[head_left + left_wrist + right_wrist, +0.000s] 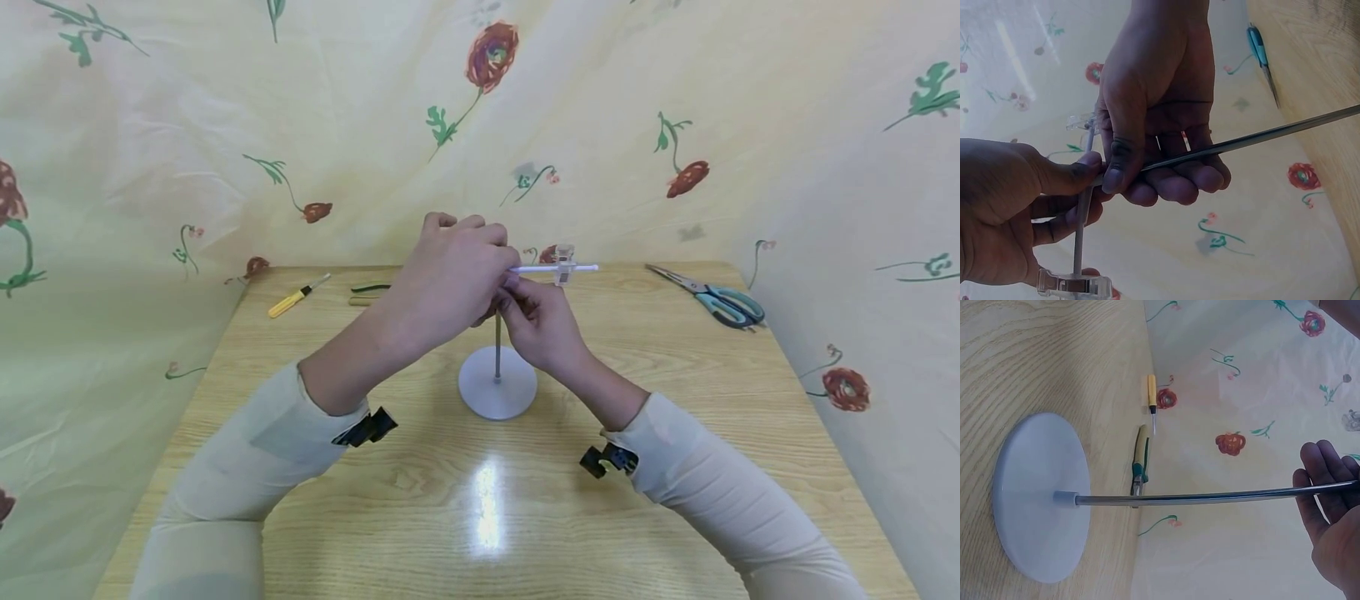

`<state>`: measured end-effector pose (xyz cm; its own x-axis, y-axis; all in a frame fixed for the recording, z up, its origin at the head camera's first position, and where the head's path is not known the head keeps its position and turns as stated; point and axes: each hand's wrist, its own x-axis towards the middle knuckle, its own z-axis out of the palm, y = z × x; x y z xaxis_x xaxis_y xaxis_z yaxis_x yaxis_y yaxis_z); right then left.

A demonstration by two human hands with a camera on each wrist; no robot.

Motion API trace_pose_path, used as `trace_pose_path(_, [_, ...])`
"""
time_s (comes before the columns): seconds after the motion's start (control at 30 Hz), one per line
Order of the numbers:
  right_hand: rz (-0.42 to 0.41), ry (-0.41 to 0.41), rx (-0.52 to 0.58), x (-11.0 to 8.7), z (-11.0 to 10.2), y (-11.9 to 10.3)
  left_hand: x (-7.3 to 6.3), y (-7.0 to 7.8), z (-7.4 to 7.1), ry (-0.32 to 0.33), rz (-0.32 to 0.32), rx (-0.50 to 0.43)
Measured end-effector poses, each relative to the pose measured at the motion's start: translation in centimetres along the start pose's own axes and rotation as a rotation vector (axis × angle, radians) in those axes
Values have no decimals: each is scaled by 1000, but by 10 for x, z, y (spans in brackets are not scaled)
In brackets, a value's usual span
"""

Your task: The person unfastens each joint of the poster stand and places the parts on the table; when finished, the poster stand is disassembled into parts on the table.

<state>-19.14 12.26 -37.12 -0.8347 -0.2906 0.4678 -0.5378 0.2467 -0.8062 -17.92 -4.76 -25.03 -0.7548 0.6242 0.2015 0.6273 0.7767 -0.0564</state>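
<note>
A thin metal rod (1210, 498) rises from a round white base (497, 400). At its top lies a white crossbar (536, 269) with clear plastic clips (1075, 284) at its two ends. My left hand (457, 275) pinches the crossbar near the joint, from above, in the left wrist view (997, 212) too. Just below it, my right hand (547, 325) pinches the rod's upper end between thumb and fingers, its other fingers behind the rod. The fingertips of both hands hide most of the joint.
A yellow-handled screwdriver (288, 302) lies at the table's back left. Beside it are pliers (1140, 456), partly hidden by my left arm in the head view. Blue-handled scissors (720, 302) lie at the back right. Flowered cloth (390, 100) hangs behind the wooden table (405, 525).
</note>
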Motion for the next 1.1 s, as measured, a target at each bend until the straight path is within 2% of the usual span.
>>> trace_pose_path(0.4, [4,12,17,0,1,0,0,0,1,39,4,-20])
trace_pose_path(1.1, [-67,81,46,-3,6,8,-1,-1,7,134,22,-36])
